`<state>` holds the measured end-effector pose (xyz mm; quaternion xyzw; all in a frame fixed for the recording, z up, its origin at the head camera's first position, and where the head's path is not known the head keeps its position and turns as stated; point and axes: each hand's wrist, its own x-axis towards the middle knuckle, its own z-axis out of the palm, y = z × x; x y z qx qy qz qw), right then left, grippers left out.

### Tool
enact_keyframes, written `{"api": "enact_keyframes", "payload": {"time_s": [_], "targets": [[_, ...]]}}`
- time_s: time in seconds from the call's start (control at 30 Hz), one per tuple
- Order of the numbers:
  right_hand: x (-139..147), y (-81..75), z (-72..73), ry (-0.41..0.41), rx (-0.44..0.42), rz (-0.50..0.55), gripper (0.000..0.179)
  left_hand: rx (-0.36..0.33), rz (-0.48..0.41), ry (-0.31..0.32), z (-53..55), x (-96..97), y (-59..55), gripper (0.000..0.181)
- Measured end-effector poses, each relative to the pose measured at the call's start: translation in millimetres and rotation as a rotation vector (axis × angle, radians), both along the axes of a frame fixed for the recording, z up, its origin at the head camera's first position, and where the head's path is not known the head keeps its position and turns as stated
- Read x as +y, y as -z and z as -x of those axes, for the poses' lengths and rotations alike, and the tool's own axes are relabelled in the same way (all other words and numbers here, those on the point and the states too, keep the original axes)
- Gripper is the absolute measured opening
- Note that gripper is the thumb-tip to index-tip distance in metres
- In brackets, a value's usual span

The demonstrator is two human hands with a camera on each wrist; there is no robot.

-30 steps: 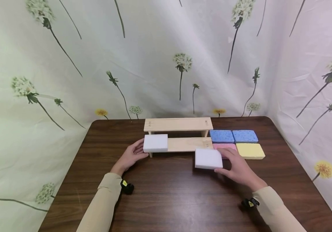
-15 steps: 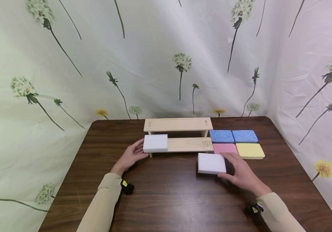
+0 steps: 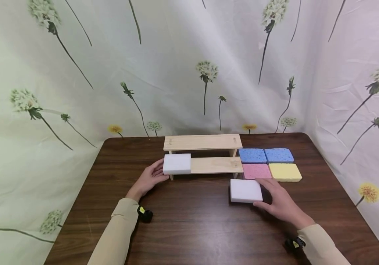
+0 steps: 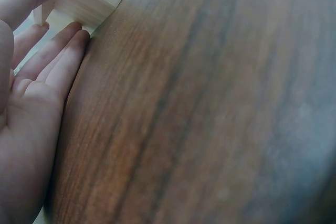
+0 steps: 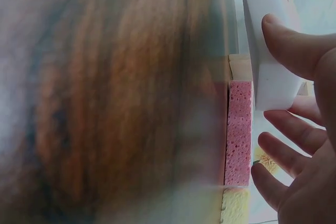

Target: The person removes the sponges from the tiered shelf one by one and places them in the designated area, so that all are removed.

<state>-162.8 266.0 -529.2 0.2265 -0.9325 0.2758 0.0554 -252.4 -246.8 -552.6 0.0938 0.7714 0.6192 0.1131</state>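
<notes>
Between its thumb and fingertips my right hand [image 3: 280, 202] pinches a smooth white sponge block [image 3: 245, 190] by its right end, above the table in front of the pink sponge. The right wrist view has the thumb on one face of this white block [image 5: 270, 51] and a fingertip at its end. A second white sponge block [image 3: 177, 163] lies on the left end of the low wooden shelf [image 3: 214, 165]. Beside that end rests my left hand [image 3: 145, 182], its fingers loosely extended. In the left wrist view its fingertips reach the pale wood [image 4: 84, 3]; the exact contact is unclear.
Behind the low shelf stands a taller wooden shelf [image 3: 202, 142]. To the right lie two blue sponges [image 3: 252, 155], a pink sponge [image 3: 256, 171] and a yellow sponge [image 3: 285, 172], close together. A flower-print curtain [image 3: 176, 73] hangs behind the dark wooden table [image 3: 189, 228].
My right hand has carried the white sponge block rightward and toward me, away from the low shelf's front right, uncovering more of the pink sponge. The left hand stays put.
</notes>
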Motion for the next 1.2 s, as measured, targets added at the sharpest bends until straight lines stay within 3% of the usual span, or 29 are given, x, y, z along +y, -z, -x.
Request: {"api": "enact_keyframes", "payload": {"time_s": [0.37, 1.2], "targets": [[10.7, 8.1, -2.1, 0.031, -0.083, -0.034, 0.081, 0.008, 0.001, 0.005, -2.2, 0.2, -0.5, 0.083], [27.5, 8.7, -5.9, 0.07, -0.121, -0.092, 0.078, 0.003, -0.012, -0.003, 1.0, -0.5, 1.1, 0.082]]}}
